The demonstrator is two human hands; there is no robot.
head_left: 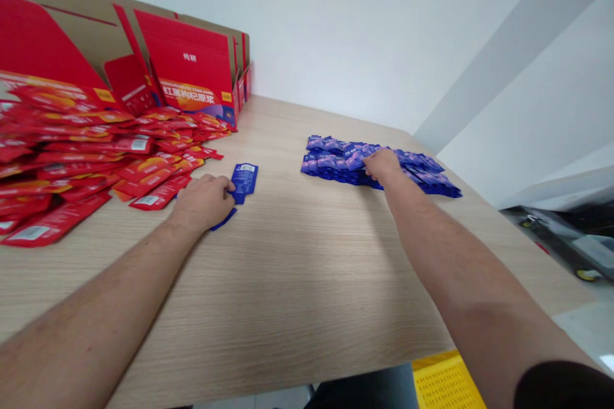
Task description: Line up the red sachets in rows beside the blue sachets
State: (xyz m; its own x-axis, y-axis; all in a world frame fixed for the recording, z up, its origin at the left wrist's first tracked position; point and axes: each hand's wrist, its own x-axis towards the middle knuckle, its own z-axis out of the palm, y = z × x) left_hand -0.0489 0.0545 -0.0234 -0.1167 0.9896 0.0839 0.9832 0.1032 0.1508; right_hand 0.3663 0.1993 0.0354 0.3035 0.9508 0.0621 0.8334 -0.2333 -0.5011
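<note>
My left hand (pixel 205 199) is on the table at the left, its fingers curled down onto a dark blue sachet (pixel 223 220) that shows from under the palm. By its thumb lies another blue sachet (pixel 245 180), printed side with a white barcode label up. Farther off to the right, my right hand (pixel 384 165) is closed, fingertips pinching a purple-blue sachet (pixel 355 156) above the front of the overlapping rows of blue sachets (pixel 330 164). The fingertips of both hands are partly hidden.
A large heap of red sachets (pixel 91 153) spreads over the table's left side. Behind it stand open red cartons (pixel 187 61) with raised flaps, near the white wall. A yellow perforated crate (pixel 448 383) is below the front table edge. A dark wheeled cart (pixel 556 249) is at the right.
</note>
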